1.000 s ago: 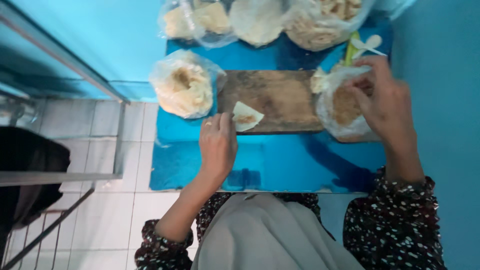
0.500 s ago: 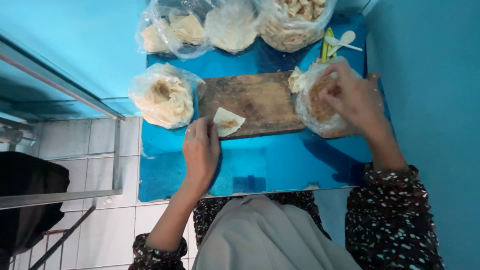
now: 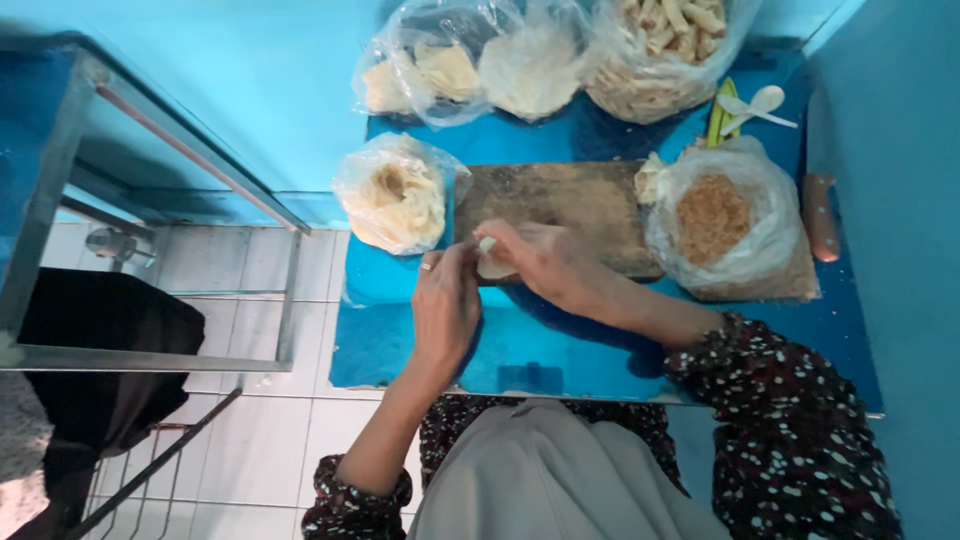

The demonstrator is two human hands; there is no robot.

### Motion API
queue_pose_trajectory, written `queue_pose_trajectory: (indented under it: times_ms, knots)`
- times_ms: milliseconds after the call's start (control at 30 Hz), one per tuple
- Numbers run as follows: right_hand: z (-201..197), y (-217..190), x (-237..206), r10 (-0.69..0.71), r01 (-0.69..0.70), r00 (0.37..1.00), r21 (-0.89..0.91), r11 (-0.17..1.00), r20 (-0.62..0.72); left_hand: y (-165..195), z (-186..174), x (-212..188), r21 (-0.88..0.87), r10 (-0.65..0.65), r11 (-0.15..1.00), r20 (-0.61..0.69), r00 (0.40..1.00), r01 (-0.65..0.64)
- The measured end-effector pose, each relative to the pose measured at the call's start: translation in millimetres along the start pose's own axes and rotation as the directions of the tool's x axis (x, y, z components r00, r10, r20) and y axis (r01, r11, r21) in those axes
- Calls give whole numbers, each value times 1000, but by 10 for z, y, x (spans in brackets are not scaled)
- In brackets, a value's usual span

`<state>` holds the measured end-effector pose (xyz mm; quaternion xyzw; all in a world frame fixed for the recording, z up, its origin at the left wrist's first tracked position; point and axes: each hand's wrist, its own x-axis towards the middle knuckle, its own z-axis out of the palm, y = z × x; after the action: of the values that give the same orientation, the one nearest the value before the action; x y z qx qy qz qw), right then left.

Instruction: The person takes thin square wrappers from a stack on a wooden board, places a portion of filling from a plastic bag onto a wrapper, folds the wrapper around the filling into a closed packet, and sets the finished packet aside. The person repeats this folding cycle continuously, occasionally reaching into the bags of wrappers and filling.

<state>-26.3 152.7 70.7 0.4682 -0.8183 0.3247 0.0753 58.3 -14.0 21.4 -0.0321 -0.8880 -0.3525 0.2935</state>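
Where the wooden cutting board (image 3: 570, 205) meets the bare blue table (image 3: 560, 350) at its near edge, a small pale wrapper (image 3: 493, 262) lies pinched between both hands. From the left side, the left hand (image 3: 445, 305), a ring on one finger, closes its fingertips on the wrapper's left edge, and the right hand (image 3: 545, 265) lies over the wrapper's right side with curled fingers gripping it, so most of the wrapper is hidden. Just off the board's left end sits an open plastic bag of pale round wrappers (image 3: 395, 195). At the board's right end an open bag of brown crumbly filling (image 3: 720, 220) rests partly on the wood. Beyond that bag, near the table's far right corner, lie a white spoon (image 3: 755, 105) and a green stalk (image 3: 720, 115). Along the far edge stand three more clear bags: flat pale pieces (image 3: 425, 75), a whitish heap (image 3: 530, 75) and stick-shaped snacks (image 3: 665, 45). A wooden-handled knife (image 3: 820, 195) lies along the right edge.
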Motion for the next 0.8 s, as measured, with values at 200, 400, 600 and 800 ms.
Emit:
queue_pose_trajectory:
  times_ms: [200,400,600,800]
  knots:
    - [-372,154,-52,276,-268,948,-67,961,160,67,-8,35,-25,-8,1000,-24,1000,7]
    - [-145,334,-119,355,-392,913,194,899,198,96,33,15,-12,9,1000,-31,999,-9]
    - [153,536,-166,375,-413,909,508,756,181,99,91,-18,-98,4,995,-28,1000,-7]
    - [258,563,-215,369,-390,915,606,693,166,84,175,-19,-61,51,997,-46,998,-54]
